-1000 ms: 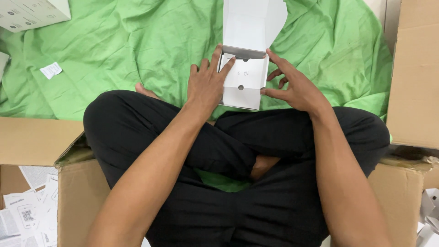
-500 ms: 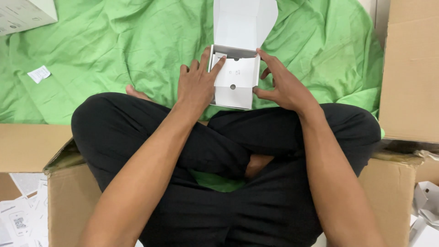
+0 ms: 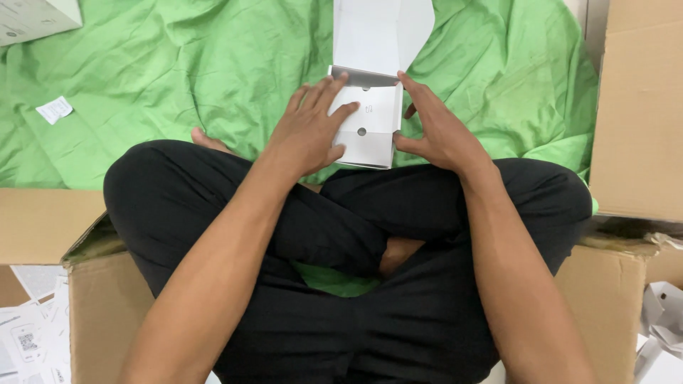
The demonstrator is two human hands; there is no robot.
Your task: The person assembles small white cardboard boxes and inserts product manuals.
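A small white cardboard box (image 3: 372, 146) rests on green cloth (image 3: 178, 71) in front of my crossed legs, its lid flap (image 3: 380, 32) standing open at the far side. A white insert card (image 3: 377, 114) with a round hole lies across its top. My left hand (image 3: 307, 128) lies flat over the box's left part, fingers spread on the card. At the box's right wall is my right hand (image 3: 434, 124), thumb at the near corner and fingers at the far edge.
A tall brown carton (image 3: 637, 107) stands at the right and another brown carton (image 3: 92, 299) at the lower left, with printed leaflets (image 3: 28, 334) beside it. A white box (image 3: 35, 18) lies at the top left, and a small paper slip (image 3: 54, 109) on the cloth.
My left hand has slid from the box's left edge onto the insert card, covering more of it. The right hand stays at the right wall.
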